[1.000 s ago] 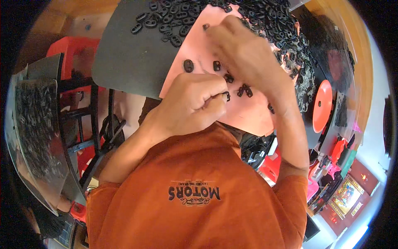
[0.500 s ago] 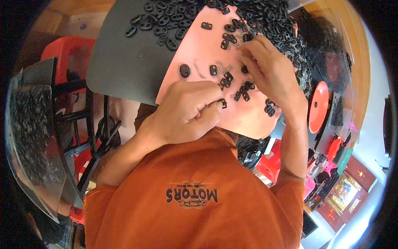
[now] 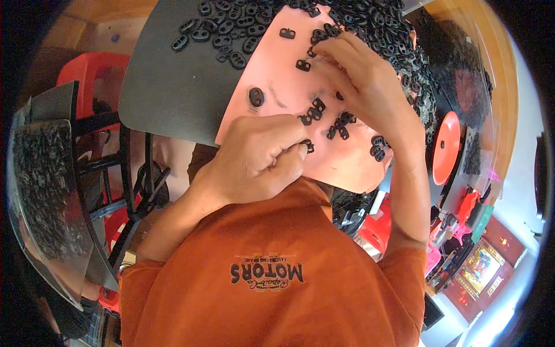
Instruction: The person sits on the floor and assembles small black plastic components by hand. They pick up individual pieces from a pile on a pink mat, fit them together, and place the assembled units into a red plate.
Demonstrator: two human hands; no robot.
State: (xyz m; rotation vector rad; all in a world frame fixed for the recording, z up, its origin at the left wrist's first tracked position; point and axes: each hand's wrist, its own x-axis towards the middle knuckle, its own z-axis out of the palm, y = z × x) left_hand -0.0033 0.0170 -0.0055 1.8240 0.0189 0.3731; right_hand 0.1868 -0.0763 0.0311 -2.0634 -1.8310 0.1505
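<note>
Over the lower edge of a pink sheet, toward its lower left corner, a tightly clenched left hand, knuckles upward, with a small black clip poking out at the tips of thumb and forefinger, apparently pinched there. Farther up the same sheet, toward its right edge, a loosely curled right hand, fingertips lowered beside black parts; grasping or free, cannot tell from this angle. Just beyond the fist, in mid-sheet, a short chain of black two-hole inserts; to the right of it, a tight cluster of small black parts; near the lower right corner, another little bunch. By the sheet's left edge, a lone oval cord lock; nearer the upper left corner, a single two-hole piece. Beneath the sheet, a dark grey desk with a rounded left corner; along its far edge, left of the sheet, a scatter of oval cord locks; at its far right, a dense black heap overlapping the sheet's edge. Past the desk's left edge, a red plastic seat.
</note>
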